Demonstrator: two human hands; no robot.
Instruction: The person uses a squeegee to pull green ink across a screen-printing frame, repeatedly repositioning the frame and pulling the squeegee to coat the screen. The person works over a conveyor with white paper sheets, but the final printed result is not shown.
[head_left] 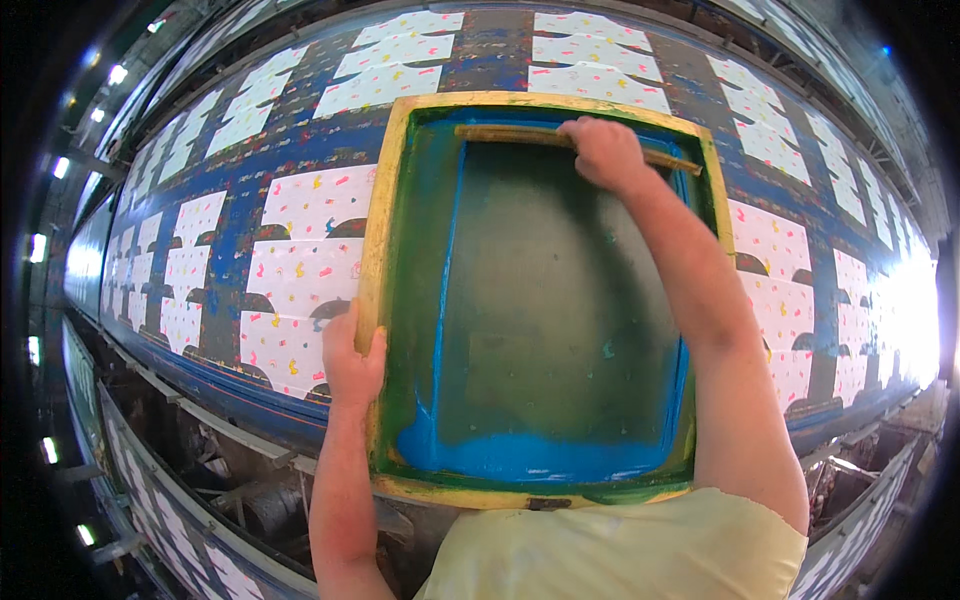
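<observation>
A screen printing frame (pixel 378 240) with a yellow wooden rim and a dark green mesh lies on the long table in front of me. Blue ink (pixel 530 457) pools along the mesh's near end, and thin blue lines run up both sides. My left hand (pixel 354 358) grips the frame's left rim, thumb on top. At the far end, my right hand (pixel 606 153) is closed around a wooden squeegee (pixel 510 134) that spans most of the frame's width. The squeegee's lower edge is hidden in shadow against the mesh.
White fabric pieces (pixel 310 268) with small pink and yellow prints lie in rows across the blue-stained table (pixel 490 50). A metal rail (pixel 200 412) follows the table's near edge. Other long tables with similar pieces (pixel 160 500) stand on both sides. Bright light glares at right.
</observation>
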